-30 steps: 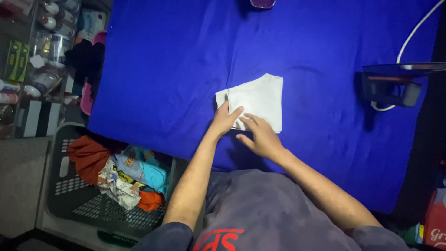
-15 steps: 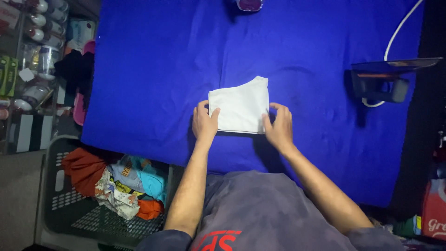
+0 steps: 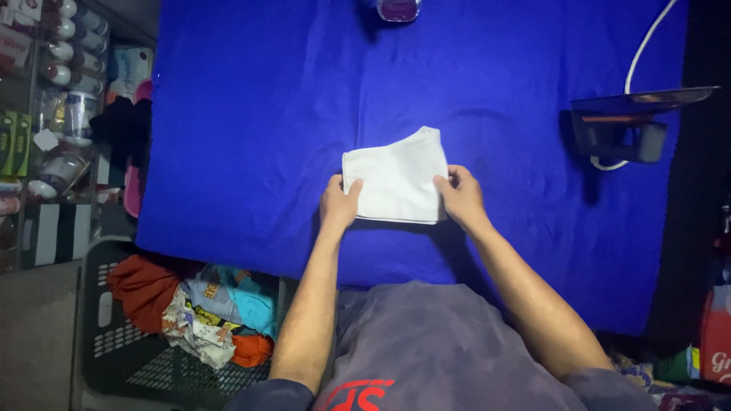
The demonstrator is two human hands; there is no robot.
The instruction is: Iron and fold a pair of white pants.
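A folded white cloth (image 3: 397,177) lies in the middle of a table covered by a blue sheet (image 3: 251,122). My left hand (image 3: 339,202) grips the cloth's near left corner, thumb on top. At the near right edge my right hand (image 3: 459,196) pinches the cloth between thumb and fingers. The cloth's far right corner sticks up a little higher than the rest.
An upright clothes iron (image 3: 628,125) with a white cord (image 3: 643,46) stands at the right of the sheet. A dark laundry basket (image 3: 114,335) with colourful clothes sits at lower left. Shelves of bottles and jars (image 3: 53,91) line the left. A purple object (image 3: 397,9) sits at the far edge.
One second ago both hands pressed on the cloth's near left part. They have since spread apart to hold its left and right near edges, and the cloth lies flatter.
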